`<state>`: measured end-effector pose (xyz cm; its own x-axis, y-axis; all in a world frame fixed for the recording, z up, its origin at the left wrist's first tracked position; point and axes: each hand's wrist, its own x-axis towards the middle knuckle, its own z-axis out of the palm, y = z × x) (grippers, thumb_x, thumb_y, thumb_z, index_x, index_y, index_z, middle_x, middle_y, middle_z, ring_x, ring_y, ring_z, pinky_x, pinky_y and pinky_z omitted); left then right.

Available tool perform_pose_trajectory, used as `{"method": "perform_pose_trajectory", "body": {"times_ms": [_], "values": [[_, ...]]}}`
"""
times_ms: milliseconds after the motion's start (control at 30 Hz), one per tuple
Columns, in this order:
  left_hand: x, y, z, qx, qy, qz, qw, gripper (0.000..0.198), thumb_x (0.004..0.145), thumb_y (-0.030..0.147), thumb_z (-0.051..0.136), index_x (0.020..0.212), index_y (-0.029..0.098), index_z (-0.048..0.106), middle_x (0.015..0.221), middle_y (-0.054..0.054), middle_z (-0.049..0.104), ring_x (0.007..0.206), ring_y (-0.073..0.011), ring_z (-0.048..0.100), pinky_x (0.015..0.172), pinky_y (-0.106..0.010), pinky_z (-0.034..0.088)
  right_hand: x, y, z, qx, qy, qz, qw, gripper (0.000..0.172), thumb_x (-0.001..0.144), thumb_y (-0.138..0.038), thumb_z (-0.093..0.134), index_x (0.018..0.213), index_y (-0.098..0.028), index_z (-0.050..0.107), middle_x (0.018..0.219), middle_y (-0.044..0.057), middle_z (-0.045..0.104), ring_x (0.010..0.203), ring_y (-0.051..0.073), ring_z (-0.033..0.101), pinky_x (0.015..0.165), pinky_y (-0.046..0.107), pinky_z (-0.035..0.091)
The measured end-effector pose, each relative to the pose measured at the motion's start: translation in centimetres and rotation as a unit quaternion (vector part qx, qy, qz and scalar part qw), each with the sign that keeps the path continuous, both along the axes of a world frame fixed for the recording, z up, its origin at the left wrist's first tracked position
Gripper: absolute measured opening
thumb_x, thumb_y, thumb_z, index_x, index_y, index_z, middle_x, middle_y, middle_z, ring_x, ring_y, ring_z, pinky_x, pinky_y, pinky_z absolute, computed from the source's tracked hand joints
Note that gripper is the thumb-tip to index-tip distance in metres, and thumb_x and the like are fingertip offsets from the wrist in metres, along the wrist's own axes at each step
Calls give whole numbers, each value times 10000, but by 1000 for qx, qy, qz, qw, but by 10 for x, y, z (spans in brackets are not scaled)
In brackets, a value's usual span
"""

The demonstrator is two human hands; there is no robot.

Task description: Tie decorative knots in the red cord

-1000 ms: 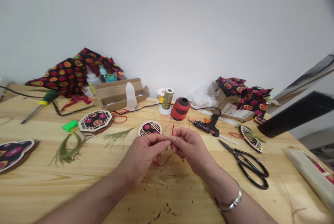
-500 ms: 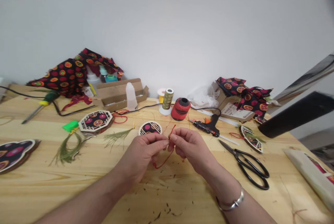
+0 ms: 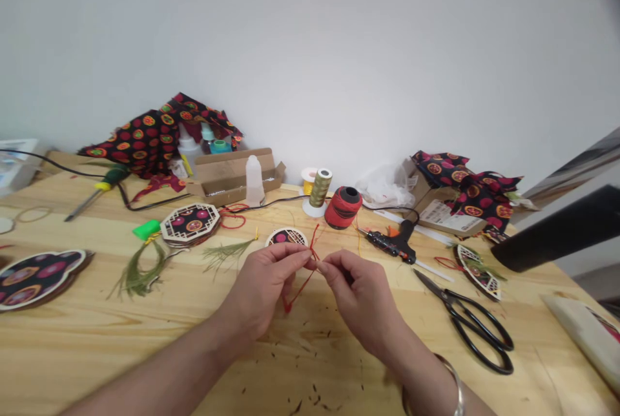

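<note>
My left hand (image 3: 264, 283) and my right hand (image 3: 356, 290) meet just above the wooden table (image 3: 97, 338), both pinching a thin red thread (image 3: 303, 283) between thumb and fingertips. The thread loops down under my left hand and a short end sticks up between the hands. Just behind my fingers lies a small round lattice ornament (image 3: 287, 237) with patterned fabric. A red thread spool (image 3: 343, 207) stands further back.
Black scissors (image 3: 477, 325) and a glue gun (image 3: 394, 243) lie right. An octagonal ornament (image 3: 190, 223), green tassel (image 3: 138, 270), olive spool (image 3: 320, 188), cardboard box (image 3: 232, 174), bottle (image 3: 253, 179), patterned fabric (image 3: 155, 132) and screwdriver (image 3: 97, 188) sit behind. Thread scraps litter the near tabletop.
The view has shifted slightly, so things sit further right and lower. My hands stay together on the red thread; the right fingers have drawn in to a tighter pinch.
</note>
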<state>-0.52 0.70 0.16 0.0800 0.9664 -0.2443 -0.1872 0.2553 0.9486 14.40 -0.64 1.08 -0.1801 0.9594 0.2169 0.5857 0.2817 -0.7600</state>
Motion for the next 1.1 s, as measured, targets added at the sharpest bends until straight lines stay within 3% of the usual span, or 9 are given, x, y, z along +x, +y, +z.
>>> {"method": "perform_pose_trajectory", "body": {"times_ms": [200, 333, 433, 567, 700, 800, 900, 1000, 1100], "values": [[0, -2, 2, -20, -18, 4, 1000, 179, 689, 315, 660, 708, 137, 659, 515, 31, 517, 371, -38, 313, 318, -154, 277, -5, -8, -4, 142, -144, 48, 978, 157, 875, -204, 438, 818, -196, 584, 708, 6, 642, 596, 120, 551, 567, 236, 355], [-1, -1, 2, -54, -43, -4, 998, 166, 690, 293, 655, 741, 135, 654, 646, -10, 611, 373, -33, 365, 332, -164, 288, -5, -9, -11, 274, -266, 105, 918, 155, 842, -115, 425, 748, -172, 533, 625, 17, 577, 549, 149, 501, 511, 275, 311], [-2, 0, 3, -92, -71, -22, 993, 164, 683, 287, 657, 755, 141, 638, 703, -19, 625, 381, -45, 410, 331, -173, 295, -5, -10, -14, 313, -325, 150, 880, 150, 806, -68, 424, 739, -173, 508, 619, 22, 551, 540, 166, 469, 486, 288, 292], [-1, 1, 4, -128, -117, -22, 984, 129, 660, 240, 676, 695, 145, 597, 535, 40, 524, 368, -39, 399, 326, -145, 251, -5, -12, -9, 276, -318, 220, 880, 125, 795, -72, 447, 780, -162, 532, 679, 29, 574, 577, 158, 468, 514, 286, 339], [0, 1, 3, -119, -139, -13, 983, 132, 648, 215, 690, 670, 148, 579, 463, 77, 428, 355, -24, 315, 325, -141, 216, -4, -13, 5, 196, -107, 258, 940, 118, 809, -213, 510, 719, -167, 571, 716, 29, 578, 635, 132, 501, 563, 254, 395], [1, 0, 2, -115, -117, -18, 986, 141, 654, 244, 690, 694, 157, 588, 449, 83, 396, 355, -36, 302, 329, -157, 225, -3, -6, 9, 136, 91, 101, 981, 151, 825, -208, 507, 701, -167, 582, 758, 38, 579, 695, 126, 526, 627, 247, 428], [2, -1, 2, -115, -105, -41, 987, 138, 659, 248, 692, 696, 156, 596, 431, 96, 358, 343, -22, 231, 329, -154, 158, -1, 7, 3, 12, 198, -34, 980, 119, 791, -272, 554, 749, -169, 596, 686, 16, 587, 614, 119, 512, 573, 244, 428], [3, -2, 2, -114, -91, -67, 987, 117, 666, 235, 688, 691, 152, 610, 426, 98, 347, 350, -15, 206, 342, -155, 131, 0, 18, -4, -106, 287, -31, 952, 176, 701, -304, 632, 792, -155, 607, 709, 18, 618, 613, 120, 525, 580, 245, 437], [4, -4, 2, -104, -71, -89, 988, 112, 672, 243, 685, 680, 149, 625, 425, 95, 344, 352, -19, 216, 347, -162, 131, 1, 19, -5, -134, 299, -13, 945, 158, 686, -299, 632, 683, -144, 601, 618, -7, 570, 560, 98, 476, 552, 227, 401]]}}
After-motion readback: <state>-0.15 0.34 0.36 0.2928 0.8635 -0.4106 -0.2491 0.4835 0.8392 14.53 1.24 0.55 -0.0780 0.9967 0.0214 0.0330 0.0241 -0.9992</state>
